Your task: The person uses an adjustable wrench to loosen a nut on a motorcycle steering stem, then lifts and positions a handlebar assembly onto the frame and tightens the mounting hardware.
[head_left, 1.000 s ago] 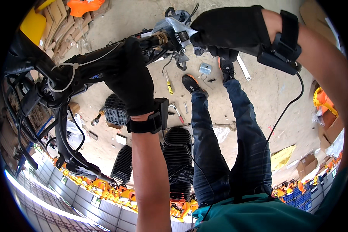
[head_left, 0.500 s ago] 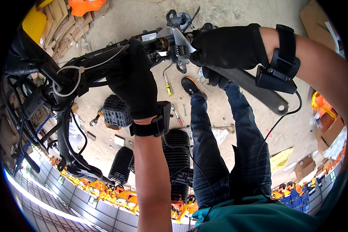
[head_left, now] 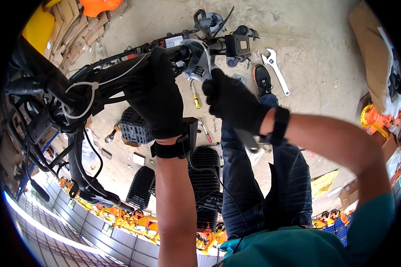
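My gloved left hand is closed around a black tube of a frame with cables and a white zip tie. My gloved right hand grips a large adjustable wrench, whose head is around the tube just right of my left hand and whose handle end shows below my fingers. Beyond the wrench, a black block-shaped fitting sits at the tube's end, with a dark clamp-like part behind it.
On the floor lie a second adjustable wrench, a yellow screwdriver, a red-handled tool and black ribbed parts. Cardboard and orange plastic parts lie at the right, more cardboard at the upper left. My legs stand below.
My right hand has swung down and toward me with the wrench, turning its handle from pointing rightward to pointing downward. My left hand shifted slightly down and right.
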### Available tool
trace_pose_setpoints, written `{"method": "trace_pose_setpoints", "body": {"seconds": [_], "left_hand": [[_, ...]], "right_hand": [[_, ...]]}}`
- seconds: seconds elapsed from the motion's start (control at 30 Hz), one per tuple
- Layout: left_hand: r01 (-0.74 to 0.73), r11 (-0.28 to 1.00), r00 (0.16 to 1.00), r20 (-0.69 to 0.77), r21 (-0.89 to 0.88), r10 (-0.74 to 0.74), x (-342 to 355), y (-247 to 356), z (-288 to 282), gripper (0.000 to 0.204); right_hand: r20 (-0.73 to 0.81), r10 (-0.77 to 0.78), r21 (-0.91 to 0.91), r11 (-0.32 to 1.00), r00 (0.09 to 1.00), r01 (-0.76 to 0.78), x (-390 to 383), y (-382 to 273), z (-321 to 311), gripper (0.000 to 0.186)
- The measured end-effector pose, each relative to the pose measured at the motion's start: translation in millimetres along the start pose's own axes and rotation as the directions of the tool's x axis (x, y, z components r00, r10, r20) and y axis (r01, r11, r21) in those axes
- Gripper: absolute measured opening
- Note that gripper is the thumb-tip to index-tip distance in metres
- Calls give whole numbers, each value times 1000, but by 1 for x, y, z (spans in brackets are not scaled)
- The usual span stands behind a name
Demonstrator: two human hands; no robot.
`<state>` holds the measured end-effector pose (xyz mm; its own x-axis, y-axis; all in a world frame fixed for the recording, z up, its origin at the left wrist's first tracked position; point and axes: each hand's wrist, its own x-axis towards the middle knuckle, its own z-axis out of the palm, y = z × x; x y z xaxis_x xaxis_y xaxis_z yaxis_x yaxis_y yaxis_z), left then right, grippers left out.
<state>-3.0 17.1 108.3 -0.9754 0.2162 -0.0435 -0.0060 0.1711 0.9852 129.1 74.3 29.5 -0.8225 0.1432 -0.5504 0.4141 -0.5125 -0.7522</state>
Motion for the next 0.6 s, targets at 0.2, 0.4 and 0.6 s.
{"method": "trace_pose_setpoints", "body": {"seconds": [0.2, 0.4, 0.6], "left_hand": [[-37, 999, 999, 1, 26, 37, 1, -2, 0, 12], [-47, 999, 998, 46, 11, 46, -1, -2, 1, 11], [-68, 997, 997, 30, 24, 68, 0, 3, 7, 11]], "right_hand": [[-167, -41, 137, 988, 985, 64, -22, 23, 31, 21], [-45, -5, -361, 933, 999, -12, -71, -62, -63, 19], [232, -151, -967, 71, 961, 244, -6, -161, -118, 29]]}}
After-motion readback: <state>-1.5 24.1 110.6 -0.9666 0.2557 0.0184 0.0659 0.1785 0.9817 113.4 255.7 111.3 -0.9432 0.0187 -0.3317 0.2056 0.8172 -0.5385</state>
